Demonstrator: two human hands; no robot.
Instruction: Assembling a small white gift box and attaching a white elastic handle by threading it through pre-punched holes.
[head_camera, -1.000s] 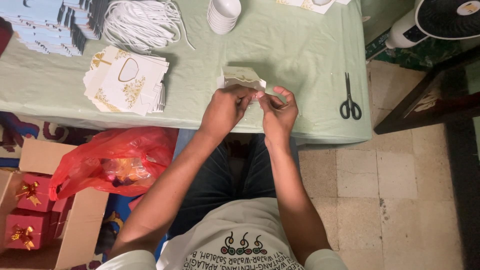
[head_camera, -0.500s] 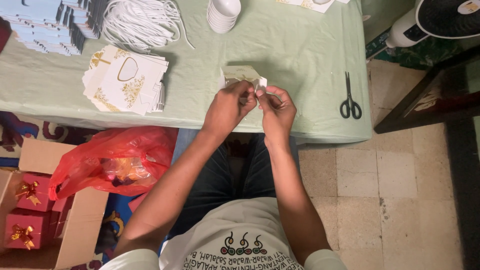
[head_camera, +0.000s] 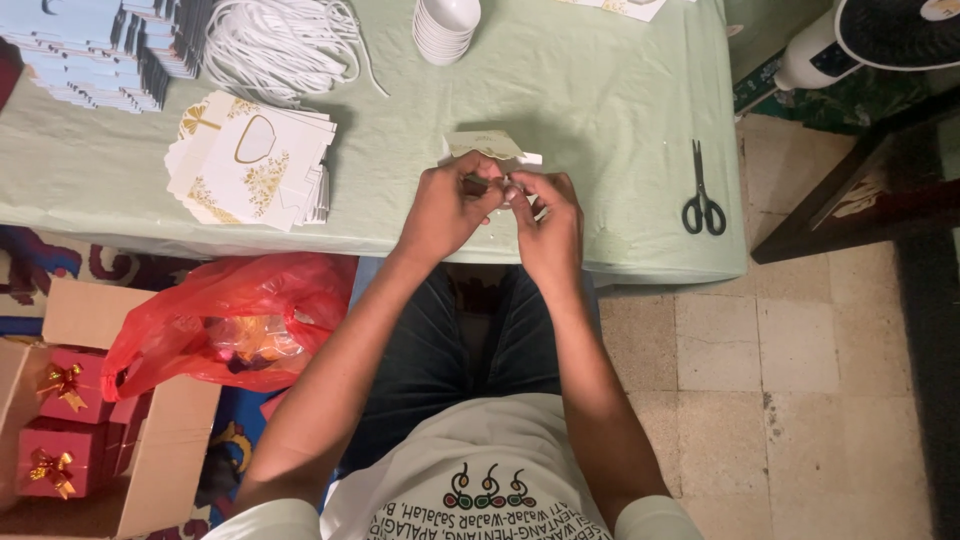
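My left hand (head_camera: 448, 208) and my right hand (head_camera: 548, 220) meet over the near edge of the table (head_camera: 600, 90), both pinching a small cream card piece with gold print (head_camera: 484, 146). The fingers of both hands close on its lower part, and most of the piece is hidden behind them. A stack of flat cream and gold card blanks (head_camera: 250, 160) lies to the left of my left hand.
Black scissors (head_camera: 702, 192) lie at the table's right end. White cord (head_camera: 280, 42), stacked white cups (head_camera: 445, 25) and piles of blue cards (head_camera: 85, 50) sit farther back. A red plastic bag (head_camera: 225, 320) and a carton of red boxes with gold bows (head_camera: 60, 420) stand on the floor at left.
Both hands have drawn closer together on the card piece, and their fingers have shifted on it. Everything else on the table is as before.
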